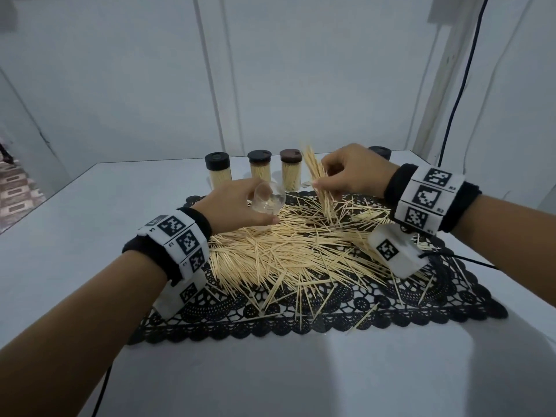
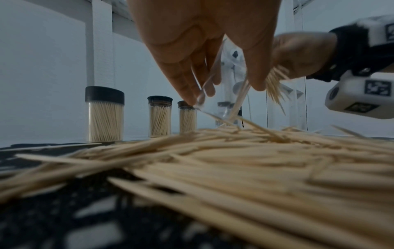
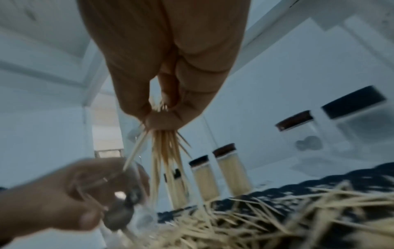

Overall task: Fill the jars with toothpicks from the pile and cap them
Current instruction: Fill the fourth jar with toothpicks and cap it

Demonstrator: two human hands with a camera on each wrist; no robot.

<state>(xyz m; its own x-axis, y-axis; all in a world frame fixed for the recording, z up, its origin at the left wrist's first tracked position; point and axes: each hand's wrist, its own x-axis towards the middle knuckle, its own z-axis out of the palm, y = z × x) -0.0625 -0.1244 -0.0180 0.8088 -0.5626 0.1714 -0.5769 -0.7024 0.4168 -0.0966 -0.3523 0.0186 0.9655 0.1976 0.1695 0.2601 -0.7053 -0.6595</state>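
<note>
A wide pile of toothpicks [image 1: 301, 248] lies on a black lace mat [image 1: 331, 314]. My left hand [image 1: 240, 206] grips a clear open jar [image 1: 267, 200], tilted with its mouth toward the right, just above the pile's far left part; the jar [image 2: 215, 94] holds a toothpick or two. My right hand [image 1: 355, 173] pinches a bundle of toothpicks [image 1: 319, 179], its lower ends touching the pile right of the jar. The bundle [image 3: 164, 155] hangs from my fingertips. Three capped, filled jars [image 1: 260, 171] stand in a row behind the mat.
Further capped clear jars [image 3: 298, 134] stand at the back right, one partly hidden behind my right hand in the head view. A black cable [image 1: 463, 260] runs off the mat to the right. The white table [image 1: 301, 380] ends at walls behind.
</note>
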